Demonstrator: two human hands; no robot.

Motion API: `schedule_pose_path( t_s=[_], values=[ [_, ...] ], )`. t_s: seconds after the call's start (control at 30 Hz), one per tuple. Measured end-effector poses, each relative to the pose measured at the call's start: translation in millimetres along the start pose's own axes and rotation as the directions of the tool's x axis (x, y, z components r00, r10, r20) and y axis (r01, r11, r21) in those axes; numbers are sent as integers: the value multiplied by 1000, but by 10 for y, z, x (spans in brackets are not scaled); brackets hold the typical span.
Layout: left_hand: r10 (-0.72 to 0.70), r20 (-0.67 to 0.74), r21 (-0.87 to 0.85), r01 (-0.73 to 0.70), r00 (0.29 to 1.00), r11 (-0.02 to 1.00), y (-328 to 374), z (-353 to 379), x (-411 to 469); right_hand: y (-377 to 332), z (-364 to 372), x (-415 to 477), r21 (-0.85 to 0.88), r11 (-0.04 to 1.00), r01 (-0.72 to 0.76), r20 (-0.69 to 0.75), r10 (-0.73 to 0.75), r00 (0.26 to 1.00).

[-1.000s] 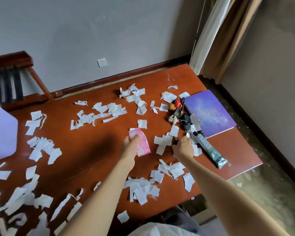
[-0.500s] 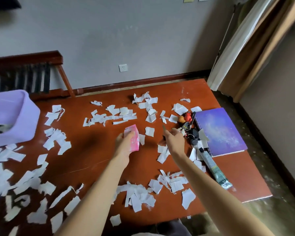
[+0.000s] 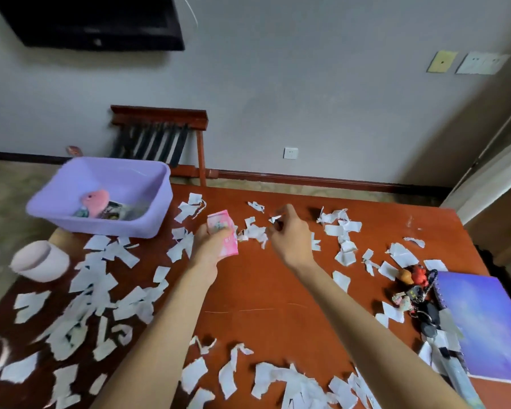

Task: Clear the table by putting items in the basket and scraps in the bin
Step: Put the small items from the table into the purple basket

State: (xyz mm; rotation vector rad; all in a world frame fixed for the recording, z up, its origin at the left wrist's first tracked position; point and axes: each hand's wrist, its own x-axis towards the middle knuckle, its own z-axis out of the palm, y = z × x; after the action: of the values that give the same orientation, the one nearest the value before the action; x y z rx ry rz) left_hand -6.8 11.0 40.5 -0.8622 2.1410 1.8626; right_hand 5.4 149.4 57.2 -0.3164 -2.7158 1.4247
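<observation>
My left hand [image 3: 208, 245] holds a pink packet [image 3: 222, 231] above the red-brown table [image 3: 257, 293], a little right of the purple basket [image 3: 148, 219]. The basket stands at the table's far left and holds a pink soft toy [image 3: 96, 200] and other small items. My right hand [image 3: 289, 236] hovers over the table's middle with its fingers pinched on a small white paper scrap [image 3: 275, 219]. White paper scraps [image 3: 101, 290] lie all over the table. A pale pink bin [image 3: 40, 261] sits at the left edge.
A purple notebook [image 3: 490, 323] lies at the right edge, with a bunch of keys and small charms [image 3: 416, 290] and a tube [image 3: 457, 376] beside it. A wooden chair [image 3: 160, 134] stands behind the basket against the wall. Curtains hang at the far right.
The view has swung left and up, bringing the basket and bin into sight. My left hand has carried the pink packet leftward toward the basket; my right hand has followed, pinching a scrap.
</observation>
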Motion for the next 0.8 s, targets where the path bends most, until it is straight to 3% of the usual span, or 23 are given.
schedule_pose_path(
  t_s=[0.27,0.37,0.57,0.67,0.8],
  values=[
    [126,-6,20,-126,992,992,563,-1183,1203,-990,1319,511,7,997,80,-96,-79,992],
    [108,-3,30,-108,994,994,726,-1678,1722,-1413,1901,736,51,997,58,-110,-52,993],
    [97,55,166,-105,994,981,760,-2347,2565,-1866,2758,1103,110,993,32,-17,-30,999],
    [68,40,258,-76,997,963,705,-2615,2894,-1933,3075,1271,148,987,-57,119,39,992],
    [3,98,347,-37,995,937,585,-2876,3283,-1923,3391,1421,232,949,-212,195,168,966]
  ],
)
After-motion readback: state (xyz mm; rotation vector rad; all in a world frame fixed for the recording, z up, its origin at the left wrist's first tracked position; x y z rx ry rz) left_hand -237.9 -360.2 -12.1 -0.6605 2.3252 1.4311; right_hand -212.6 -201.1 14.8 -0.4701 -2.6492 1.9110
